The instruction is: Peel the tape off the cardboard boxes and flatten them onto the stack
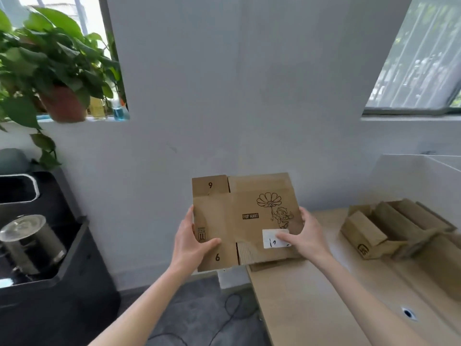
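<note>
L thumb lies across the front of the flattened Pop Mart box [245, 219] near its lower L corner, other fingers curled behind the panel – left hand [193, 242] is grasping the box's L edge. R thumb presses on the white label [274, 238] stuck low on the front; rest of the right hand [308, 236] wraps the R edge, so it grips too. Both forearms bare, reaching in from the bottom of view.

Box is collapsed flat, held up roughly vertical in front of a grey-white wall, over the L end of a light wooden table [311, 308]. Print on it: flower + cartoon figure, "POP MART", a "9" on the top flap, a "6" on the bottom flap, handling symbols at lower L. Its bottom edge sits just above, maybe touching, a flat piece of cardboard [269, 265] lying on the table end – can't tell contact.

Further R on the table: a cluster of other cardboard boxes [396, 229], flaps sticking up, well apart from the hands. A small round hole [408, 313] in the tabletop nearer the camera.

L side: black cart/bin [62, 270] w/ a metal can [31, 242] on it. Potted green plant [50, 68] on the sill above, plus a blue bottle [119, 112]. Dark cable [232, 313] on the grey floor.
</note>
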Demonstrator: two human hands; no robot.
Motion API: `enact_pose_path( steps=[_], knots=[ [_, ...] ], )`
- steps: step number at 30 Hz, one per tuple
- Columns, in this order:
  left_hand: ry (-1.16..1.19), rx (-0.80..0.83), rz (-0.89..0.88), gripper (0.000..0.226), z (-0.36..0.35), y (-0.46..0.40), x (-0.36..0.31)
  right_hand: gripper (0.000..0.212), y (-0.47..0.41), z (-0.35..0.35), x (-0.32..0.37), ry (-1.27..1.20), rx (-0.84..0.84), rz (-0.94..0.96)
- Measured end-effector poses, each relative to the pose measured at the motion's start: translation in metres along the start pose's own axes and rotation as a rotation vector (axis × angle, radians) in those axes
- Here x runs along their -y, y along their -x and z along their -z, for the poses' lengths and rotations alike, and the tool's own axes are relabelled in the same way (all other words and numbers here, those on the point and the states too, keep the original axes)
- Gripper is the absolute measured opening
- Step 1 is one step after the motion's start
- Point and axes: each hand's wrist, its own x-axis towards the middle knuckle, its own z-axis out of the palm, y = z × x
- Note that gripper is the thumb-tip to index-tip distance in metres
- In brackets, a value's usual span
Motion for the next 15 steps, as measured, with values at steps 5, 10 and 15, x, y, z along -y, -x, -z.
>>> enact_pose_path(
  steps=[5, 10, 15],
  knots=[
    [0.007, 0.099, 0.053, 0.119, -0.051, -0.045, 0.018, 0.102, -0.042, -0.002, -0.042, 0.046, -0.016, -0.114],
    [-0.030, 0.176, 0.096, 0.114, -0.111, -0.094, 0.045, 0.116, -0.099, -0.016, -0.101, 0.043, 0.054, -0.216],
    [-0.086, 0.271, 0.146, 0.093, -0.186, -0.147, 0.086, 0.110, -0.164, -0.039, -0.189, 0.071, 0.125, -0.312]
  ],
)
